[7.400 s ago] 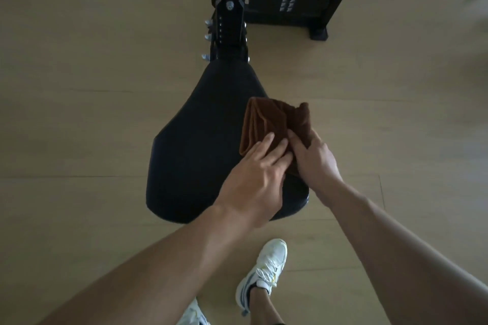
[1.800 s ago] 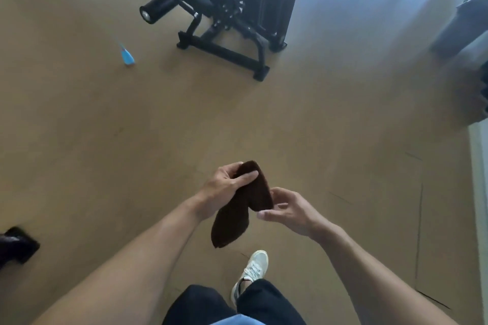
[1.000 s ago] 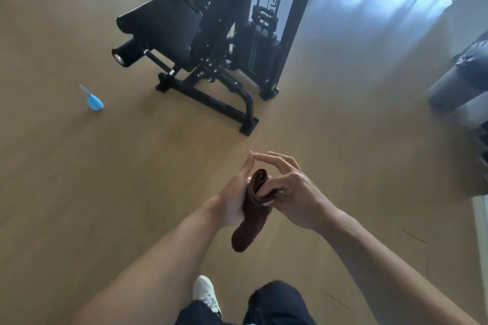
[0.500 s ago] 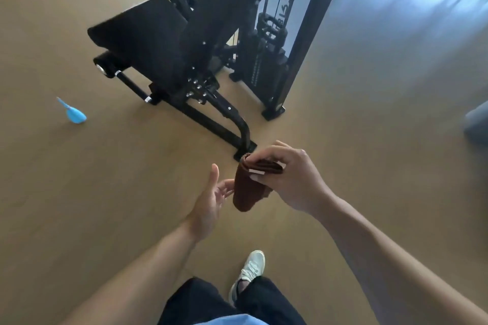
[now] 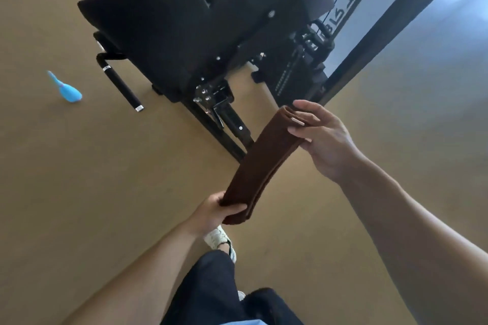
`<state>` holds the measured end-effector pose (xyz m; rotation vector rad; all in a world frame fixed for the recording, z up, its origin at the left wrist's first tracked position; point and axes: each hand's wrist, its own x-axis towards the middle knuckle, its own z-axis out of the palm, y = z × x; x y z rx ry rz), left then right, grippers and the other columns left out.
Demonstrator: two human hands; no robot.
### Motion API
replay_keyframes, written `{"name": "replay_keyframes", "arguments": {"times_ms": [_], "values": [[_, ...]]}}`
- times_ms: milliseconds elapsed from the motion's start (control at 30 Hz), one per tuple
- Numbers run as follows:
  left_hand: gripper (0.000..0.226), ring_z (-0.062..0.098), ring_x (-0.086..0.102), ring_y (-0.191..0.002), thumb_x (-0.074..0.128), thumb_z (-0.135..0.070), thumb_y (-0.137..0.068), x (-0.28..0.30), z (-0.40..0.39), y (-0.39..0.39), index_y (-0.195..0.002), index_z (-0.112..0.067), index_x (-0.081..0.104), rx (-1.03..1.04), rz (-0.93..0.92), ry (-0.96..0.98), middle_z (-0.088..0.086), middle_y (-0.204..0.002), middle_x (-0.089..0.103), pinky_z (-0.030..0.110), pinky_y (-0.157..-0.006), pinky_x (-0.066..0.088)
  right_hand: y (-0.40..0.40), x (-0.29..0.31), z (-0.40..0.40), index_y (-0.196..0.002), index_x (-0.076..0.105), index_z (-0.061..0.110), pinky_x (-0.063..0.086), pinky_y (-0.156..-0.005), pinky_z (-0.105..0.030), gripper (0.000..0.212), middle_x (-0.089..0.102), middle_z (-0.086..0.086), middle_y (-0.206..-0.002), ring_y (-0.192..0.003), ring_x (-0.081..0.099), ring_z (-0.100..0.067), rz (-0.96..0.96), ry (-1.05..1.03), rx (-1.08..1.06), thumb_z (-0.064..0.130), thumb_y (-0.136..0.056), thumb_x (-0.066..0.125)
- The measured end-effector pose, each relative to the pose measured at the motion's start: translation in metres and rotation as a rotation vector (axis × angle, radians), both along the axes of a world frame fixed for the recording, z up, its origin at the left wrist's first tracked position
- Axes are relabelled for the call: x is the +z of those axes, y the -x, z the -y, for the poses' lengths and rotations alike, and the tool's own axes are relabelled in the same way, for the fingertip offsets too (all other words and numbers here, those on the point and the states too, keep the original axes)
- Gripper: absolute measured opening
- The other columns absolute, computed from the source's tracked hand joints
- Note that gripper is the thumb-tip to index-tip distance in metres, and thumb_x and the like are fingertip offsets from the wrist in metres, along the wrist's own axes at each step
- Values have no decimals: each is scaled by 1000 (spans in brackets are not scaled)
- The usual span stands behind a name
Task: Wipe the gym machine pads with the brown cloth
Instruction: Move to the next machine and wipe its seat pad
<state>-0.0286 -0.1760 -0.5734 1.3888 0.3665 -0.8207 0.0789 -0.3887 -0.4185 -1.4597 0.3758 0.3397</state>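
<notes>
Your right hand (image 5: 323,140) pinches the upper end of the brown cloth (image 5: 264,163), thumb on one face and fingers curled over the folded edge, while your left hand (image 5: 214,212) grips the lower end, thumb across the top and the other fingers tucked beneath, out of sight. Between the two hands the cloth is stretched in mid-air as a long folded strip, slanting from lower left to upper right, clear of the floor and touching no part of the machine. Your bare forearms reach in from the bottom of the view, above dark trousers (image 5: 219,295) and a white shoe (image 5: 220,240) planted on the tan floor (image 5: 105,192). Just beyond the cloth's upper end stands the black gym machine (image 5: 227,42): its broad black pad (image 5: 150,24) lies ahead and to the left, well apart from the cloth, with a black handle bar (image 5: 122,86) ending in a metal cap jutting out below it. A weight stack (image 5: 293,74) sits behind the frame, and a black upright post (image 5: 390,26) runs diagonally to the upper right. A small blue bottle (image 5: 67,90) stands on the floor to the left of the machine, apart from it.
</notes>
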Motion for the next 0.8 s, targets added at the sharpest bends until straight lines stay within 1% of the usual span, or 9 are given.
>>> {"name": "replay_keyframes", "arguments": {"times_ms": [100, 200, 267, 333, 367, 500, 600, 700, 800], "values": [[34, 26, 74, -95, 76, -17, -86, -28, -16, -28, -117, -4, 67, 89, -198, 12, 15, -109, 76, 27, -76, 60, -51, -53, 21, -113, 72, 17, 58, -85, -29, 49, 74, -7, -113, -110, 70, -22, -139, 151, -84, -21, -85, 62], [27, 24, 73, -90, 76, -17, -86, -43, -26, -59, -110, -7, 70, 291, -304, -17, 13, -105, 77, 29, -77, 60, -87, -99, 37, -112, 74, 15, 57, -91, -33, 44, 75, -6, -109, -98, 70, -17, -280, 252, -87, -18, -84, 67], [20, 24, 71, -79, 74, -13, -87, -53, -27, -81, -105, -6, 69, 454, -345, -63, 13, -95, 76, 24, -65, 60, -104, -129, 45, -108, 73, 15, 55, -92, -33, 35, 73, 0, -95, -90, 67, -15, -332, 385, -65, -11, -85, 71], [14, 23, 66, -69, 71, -9, -88, -70, -24, -103, -101, -7, 67, 559, -375, -140, 11, -85, 71, 20, -49, 54, -115, -160, 49, -109, 71, 14, 54, -88, -33, 33, 71, 3, -89, -84, 65, -14, -369, 463, -15, -9, -86, 72], [16, 23, 65, -67, 71, -8, -88, -80, -21, -111, -103, -7, 67, 577, -379, -184, 11, -84, 71, 20, -48, 53, -120, -176, 49, -109, 71, 14, 53, -85, -34, 33, 71, 3, -88, -82, 65, -14, -384, 481, 21, -9, -86, 72], [30, 25, 69, -80, 76, -16, -84, -128, -7, -137, -112, -6, 70, 559, -297, -416, 12, -100, 74, 30, -74, 55, -153, -237, 44, -101, 69, 19, 48, -74, -31, 27, 69, 4, -86, -76, 61, -13, -330, 584, 85, -3, -86, 74], [37, 25, 70, -95, 79, -31, -81, -157, 5, -161, -113, -13, 74, 540, -173, -596, 7, -105, 75, 30, -82, 52, -189, -277, 43, -99, 71, 20, 47, -73, -30, 20, 67, 6, -83, -78, 61, -15, -250, 689, 74, 5, -86, 77], [36, 27, 70, -91, 74, -44, -82, -184, 17, -185, -106, -17, 75, 500, -102, -727, 5, -98, 76, 30, -75, 51, -227, -312, 50, -97, 71, 18, 59, -77, -38, 19, 73, 1, -89, -81, 69, -21, -169, 780, 121, 8, -84, 80], [31, 28, 68, -81, 70, -47, -86, -214, 28, -206, -89, -17, 72, 439, -109, -802, 6, -83, 72, 30, -71, 49, -262, -342, 61, -98, 70, 17, 61, -75, -35, 21, 71, 3, -84, -75, 73, -18, -166, 801, 133, 3, -85, 79]]}}
